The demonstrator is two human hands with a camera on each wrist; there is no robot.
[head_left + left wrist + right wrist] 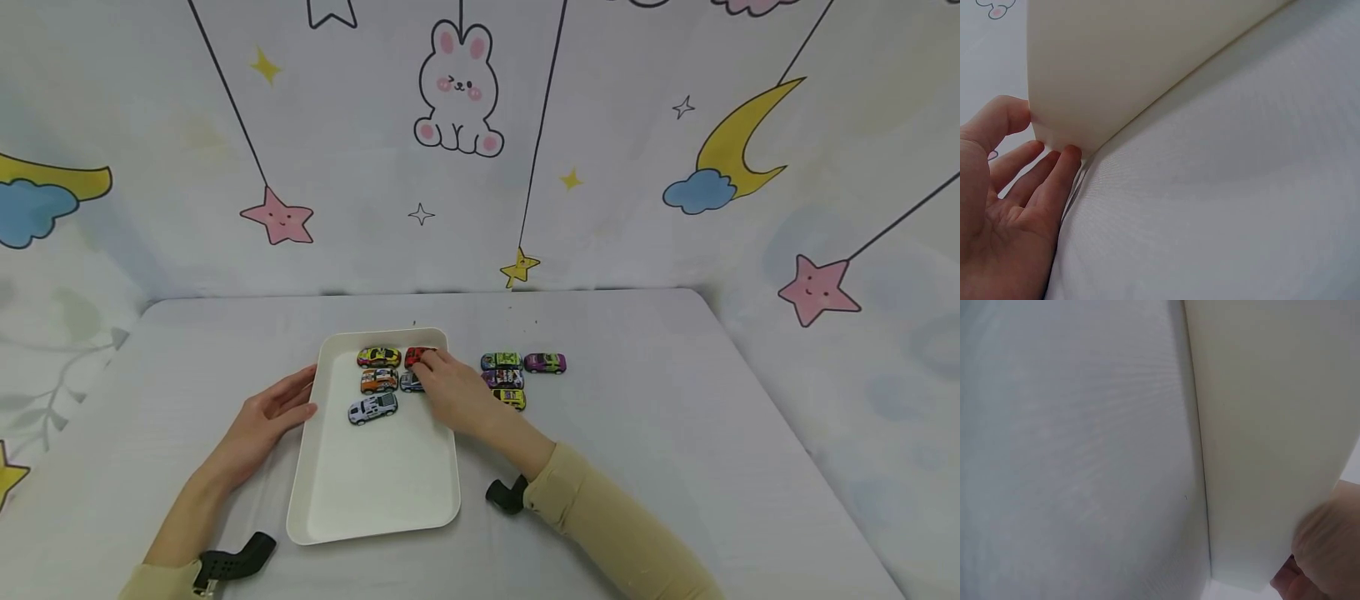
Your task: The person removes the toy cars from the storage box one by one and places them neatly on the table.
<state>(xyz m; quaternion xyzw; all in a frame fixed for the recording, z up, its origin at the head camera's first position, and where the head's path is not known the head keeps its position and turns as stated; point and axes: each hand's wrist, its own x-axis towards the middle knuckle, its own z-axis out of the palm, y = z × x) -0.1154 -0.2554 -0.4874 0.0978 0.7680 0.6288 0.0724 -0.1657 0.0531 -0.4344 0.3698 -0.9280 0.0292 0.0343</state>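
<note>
A white rectangular tray (375,492) stands on the table, with several toy cars in its far half. My left hand (258,429) rests against its left side, thumb and fingertips touching the wall, as the left wrist view also shows. My right hand (457,396) reaches over the right rim, fingers bent down at a red toy car (418,354) and a blue-grey toy car (408,382), partly covering both. Its fingertips' grip is hidden. To the left lie a yellow toy car (378,357), an orange and white toy car (378,381) and a slanted silver-grey toy car (372,408).
Right of the tray, on the white-covered table (637,417), are a green toy car (501,361), a purple and green toy car (545,362), a dark purple toy car (503,379) and a yellow toy car (512,399), partly behind my right hand. A patterned backdrop surrounds the table.
</note>
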